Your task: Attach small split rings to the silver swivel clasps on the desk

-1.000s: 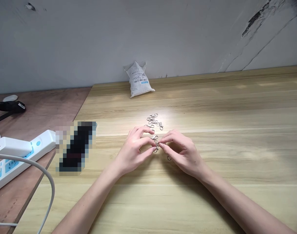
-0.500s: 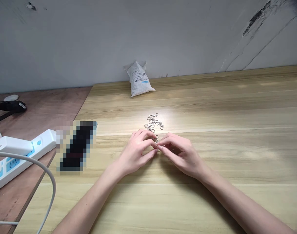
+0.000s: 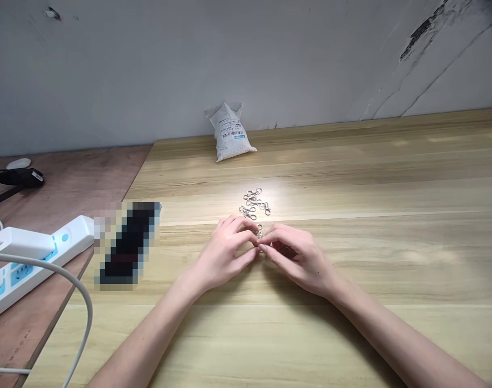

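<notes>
My left hand (image 3: pixel 231 245) and my right hand (image 3: pixel 298 256) meet fingertip to fingertip low over the light wooden table. Both are closed in a pinch around the near end of a small silver swivel clasp with a ring (image 3: pixel 259 231). Its far part sticks out beyond the fingers; the pinched end is hidden. Just past the fingertips lies a loose cluster of several similar silver clasps (image 3: pixel 251 203) with rings. Beneath the curled right fingers a little more metal (image 3: pixel 287 250) shows, too covered to make out.
Against the grey wall leans a white plastic package (image 3: pixel 231 132) with a printed label. Left of my hands lies a dark, pixelated flat object (image 3: pixel 128 242). A white power strip (image 3: pixel 74 233) and a looping grey cable (image 3: pixel 86 302) sit at the left, near a black strap-like item (image 3: pixel 21 178).
The fingertips have shifted slightly, with the right hand a little lower and to the left. More of the clasp shows between them. The cluster is unmoved.
</notes>
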A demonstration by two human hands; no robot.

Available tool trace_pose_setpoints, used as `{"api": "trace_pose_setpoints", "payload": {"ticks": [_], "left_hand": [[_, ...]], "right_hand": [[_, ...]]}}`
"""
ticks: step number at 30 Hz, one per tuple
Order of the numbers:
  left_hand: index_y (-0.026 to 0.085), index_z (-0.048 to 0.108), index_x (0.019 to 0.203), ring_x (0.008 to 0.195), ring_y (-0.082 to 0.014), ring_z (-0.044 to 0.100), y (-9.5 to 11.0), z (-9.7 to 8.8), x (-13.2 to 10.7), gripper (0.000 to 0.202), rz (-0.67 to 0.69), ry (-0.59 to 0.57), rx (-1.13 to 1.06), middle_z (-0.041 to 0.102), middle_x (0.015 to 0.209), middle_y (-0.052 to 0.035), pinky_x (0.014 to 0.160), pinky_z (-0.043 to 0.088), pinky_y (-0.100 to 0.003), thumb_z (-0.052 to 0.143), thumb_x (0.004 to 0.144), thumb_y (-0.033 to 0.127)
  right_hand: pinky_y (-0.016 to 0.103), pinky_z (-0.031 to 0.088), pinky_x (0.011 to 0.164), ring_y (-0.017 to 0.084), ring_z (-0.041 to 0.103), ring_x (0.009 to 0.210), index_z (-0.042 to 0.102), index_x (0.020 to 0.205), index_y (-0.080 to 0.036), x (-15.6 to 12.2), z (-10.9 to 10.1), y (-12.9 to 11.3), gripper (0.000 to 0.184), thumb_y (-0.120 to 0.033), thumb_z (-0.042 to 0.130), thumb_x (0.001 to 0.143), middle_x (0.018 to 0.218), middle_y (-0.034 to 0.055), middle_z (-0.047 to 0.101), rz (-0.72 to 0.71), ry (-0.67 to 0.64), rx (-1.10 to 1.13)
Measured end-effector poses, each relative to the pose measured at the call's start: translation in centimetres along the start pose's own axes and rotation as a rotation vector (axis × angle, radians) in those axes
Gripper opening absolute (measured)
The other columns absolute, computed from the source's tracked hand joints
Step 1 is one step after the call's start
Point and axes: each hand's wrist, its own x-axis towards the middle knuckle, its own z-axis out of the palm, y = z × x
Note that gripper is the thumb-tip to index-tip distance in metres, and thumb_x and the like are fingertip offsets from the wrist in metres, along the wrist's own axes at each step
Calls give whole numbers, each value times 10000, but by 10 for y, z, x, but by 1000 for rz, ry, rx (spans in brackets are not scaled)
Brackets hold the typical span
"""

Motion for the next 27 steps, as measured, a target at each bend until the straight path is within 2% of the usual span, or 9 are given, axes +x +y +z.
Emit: {"api": "trace_pose_setpoints", "payload": {"ticks": [16,27], "left_hand": [[193,606,902,1060,-190,538,0,-1,0,41,24,-21,-24,610,1082,-37,931,415,-364,567,903,183],[194,592,890,1077,-194,526,-1,-2,-1,35,20,-53,6,595,1108,-43,936,422,-360,560,905,196]], "right_hand": [[262,378,580,116,485,625,638,894,-171,-1,-2,-2,130,-197,522,945,720,10,570,13,-49,-37],[275,412,638,139,526,675,640,882,-170,1,-5,-4,128,-200,525,931,747,31,628,69,-142,-68]]}}
